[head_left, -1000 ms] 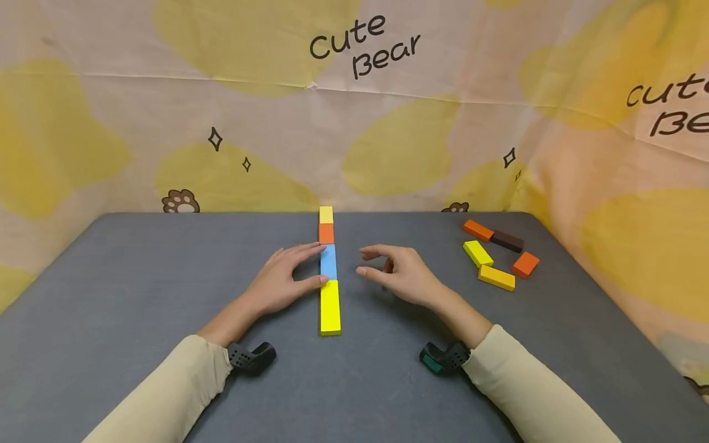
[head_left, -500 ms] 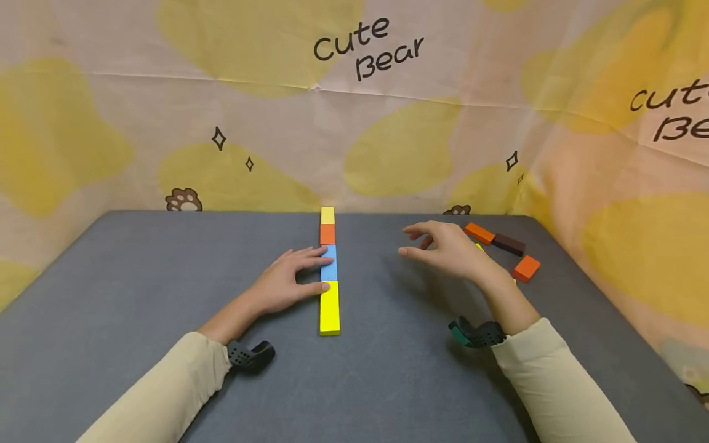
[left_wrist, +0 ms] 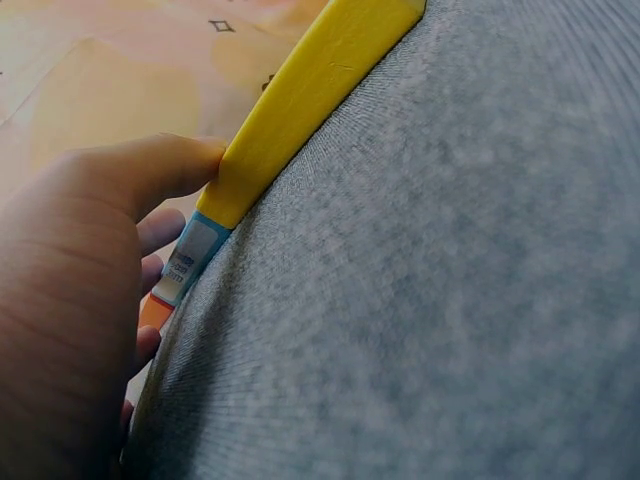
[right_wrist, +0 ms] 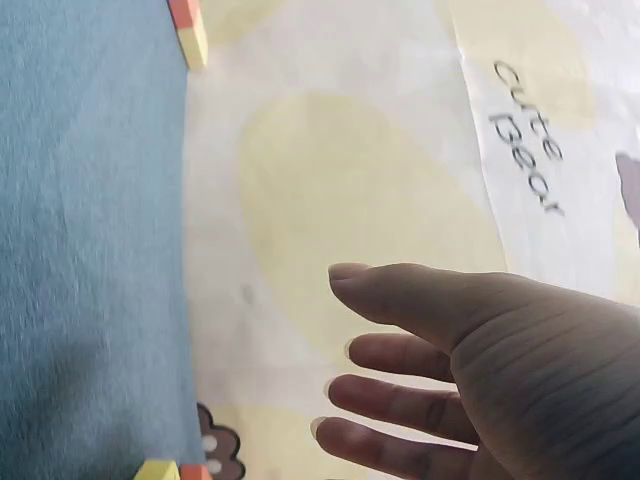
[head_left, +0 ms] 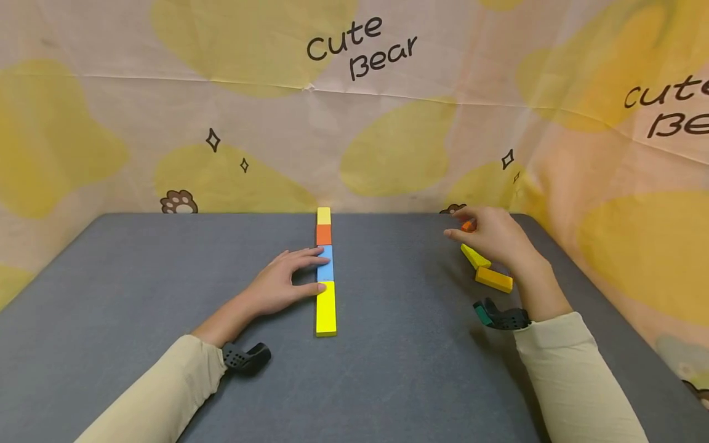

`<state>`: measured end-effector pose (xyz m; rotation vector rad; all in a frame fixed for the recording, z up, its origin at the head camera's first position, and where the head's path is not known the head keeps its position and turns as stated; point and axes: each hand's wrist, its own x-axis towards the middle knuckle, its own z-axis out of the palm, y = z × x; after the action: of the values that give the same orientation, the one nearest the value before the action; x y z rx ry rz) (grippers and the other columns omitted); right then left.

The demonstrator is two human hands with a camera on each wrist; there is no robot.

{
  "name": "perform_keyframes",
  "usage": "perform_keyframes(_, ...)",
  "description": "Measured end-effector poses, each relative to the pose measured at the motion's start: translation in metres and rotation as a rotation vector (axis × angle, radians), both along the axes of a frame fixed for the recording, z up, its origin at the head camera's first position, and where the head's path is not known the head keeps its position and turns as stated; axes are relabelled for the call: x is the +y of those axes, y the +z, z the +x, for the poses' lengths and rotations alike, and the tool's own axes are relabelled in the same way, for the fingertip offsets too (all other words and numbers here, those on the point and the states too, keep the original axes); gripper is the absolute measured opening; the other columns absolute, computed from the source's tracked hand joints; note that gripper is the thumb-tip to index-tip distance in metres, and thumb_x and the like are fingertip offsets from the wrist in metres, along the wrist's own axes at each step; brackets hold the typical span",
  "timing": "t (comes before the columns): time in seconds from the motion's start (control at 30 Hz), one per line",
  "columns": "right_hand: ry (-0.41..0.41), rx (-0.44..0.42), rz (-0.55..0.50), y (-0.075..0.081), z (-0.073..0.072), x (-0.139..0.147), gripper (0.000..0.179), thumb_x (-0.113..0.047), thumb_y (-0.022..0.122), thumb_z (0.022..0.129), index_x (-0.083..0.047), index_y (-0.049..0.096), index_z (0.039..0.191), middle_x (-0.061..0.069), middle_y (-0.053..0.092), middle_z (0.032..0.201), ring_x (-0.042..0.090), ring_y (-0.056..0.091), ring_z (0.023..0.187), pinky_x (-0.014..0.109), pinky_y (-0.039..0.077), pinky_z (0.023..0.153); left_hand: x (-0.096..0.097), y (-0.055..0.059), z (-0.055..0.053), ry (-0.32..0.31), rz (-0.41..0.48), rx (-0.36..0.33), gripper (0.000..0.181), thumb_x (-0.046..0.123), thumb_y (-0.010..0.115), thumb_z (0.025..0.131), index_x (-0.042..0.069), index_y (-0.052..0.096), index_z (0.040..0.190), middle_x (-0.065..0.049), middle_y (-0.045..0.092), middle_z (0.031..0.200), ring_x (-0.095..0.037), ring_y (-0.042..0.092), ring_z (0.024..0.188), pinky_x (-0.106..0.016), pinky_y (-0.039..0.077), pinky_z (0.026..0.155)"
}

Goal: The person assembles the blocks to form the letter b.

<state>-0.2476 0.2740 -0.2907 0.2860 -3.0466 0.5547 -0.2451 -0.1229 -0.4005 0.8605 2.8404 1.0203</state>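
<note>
Grey table (head_left: 138, 289), bear-print backdrop: right hand (head_left: 495, 237) has left the block row (head_left: 325, 271) for the loose blocks (head_left: 487, 271)
Right fingers loosely curled over an orange block (head_left: 468, 226), not plainly gripping; flat left hand (head_left: 277, 284) steadies the row, long axis straight away from the person

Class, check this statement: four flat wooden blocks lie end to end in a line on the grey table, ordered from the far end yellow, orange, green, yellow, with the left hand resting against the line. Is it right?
Not quite. The third flat wooden block is light blue, not green, as the head view shows. The rest holds: the four lie end to end on the grey table, and the left hand rests against the line.
</note>
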Motion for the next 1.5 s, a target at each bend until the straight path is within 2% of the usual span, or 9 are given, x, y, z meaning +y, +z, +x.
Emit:
perform_keyframes(0.27, -0.006, -0.021, 0.004, -0.005, -0.006, 0.021, 0.054, -0.040, 0.069, 0.095, -0.001, 0.064, 0.131, 0.026, 0.063, 0.135, 0.043, 0.061, 0.117, 0.060, 0.050, 0.097, 0.000, 0.001, 0.001, 0.003, -0.002, -0.003, 0.055, 0.038, 0.071, 0.092, 0.022, 0.059, 0.143, -0.001, 0.045, 0.160, -0.029, 0.038, 0.151, -0.060, 0.012, 0.128)
perform_keyframes(0.53, -0.048, -0.109, 0.058, -0.016, -0.010, 0.033, 0.057, -0.034, 0.069, 0.094, 0.002, 0.058, 0.137, 0.029, 0.057, 0.140, 0.048, 0.056, 0.123, 0.062, 0.049, 0.100, 0.000, 0.000, 0.001, 0.002, 0.001, -0.002, 0.055, 0.038, 0.071, 0.092, 0.022, 0.059, 0.143, -0.001, 0.044, 0.160, -0.029, 0.037, 0.151, -0.060, 0.011, 0.128)
perform_keyframes(0.8, -0.044, -0.126, 0.042, -0.033, -0.015, 0.044, 0.057, -0.027, 0.071, 0.092, 0.008, 0.057, 0.135, 0.032, 0.061, 0.132, 0.048, 0.058, 0.117, 0.062, 0.048, 0.100, 0.000, 0.000, 0.001, 0.005, -0.003, -0.009, 0.055, 0.038, 0.072, 0.092, 0.023, 0.059, 0.143, -0.001, 0.044, 0.160, -0.029, 0.037, 0.151, -0.060, 0.011, 0.128)
perform_keyframes(0.97, -0.061, -0.133, 0.031, -0.038, -0.016, 0.048, 0.057, -0.026, 0.071, 0.092, 0.008, 0.057, 0.135, 0.032, 0.061, 0.132, 0.049, 0.057, 0.119, 0.062, 0.048, 0.101, 0.000, 0.001, 0.001, 0.007, -0.007, -0.008, 0.055, 0.039, 0.072, 0.092, 0.023, 0.059, 0.143, -0.001, 0.044, 0.160, -0.029, 0.038, 0.151, -0.060, 0.012, 0.128)
perform_keyframes(1.33, -0.057, -0.135, 0.000, -0.051, -0.021, 0.050, 0.053, -0.026, 0.073, 0.090, 0.008, 0.062, 0.130, 0.031, 0.067, 0.123, 0.044, 0.063, 0.109, 0.053, 0.055, 0.089, -0.001, 0.000, 0.000, -0.001, -0.004, 0.009, 0.056, 0.040, 0.072, 0.092, 0.024, 0.058, 0.144, 0.001, 0.043, 0.161, -0.029, 0.037, 0.151, -0.060, 0.012, 0.127)
perform_keyframes(1.5, -0.064, -0.135, 0.006, -0.052, -0.022, 0.049, 0.052, -0.025, 0.072, 0.090, 0.007, 0.062, 0.131, 0.031, 0.066, 0.124, 0.044, 0.062, 0.109, 0.053, 0.055, 0.089, -0.001, -0.001, 0.000, -0.004, -0.002, 0.015, 0.056, 0.041, 0.072, 0.092, 0.024, 0.059, 0.143, 0.001, 0.044, 0.161, -0.029, 0.038, 0.151, -0.060, 0.012, 0.127)
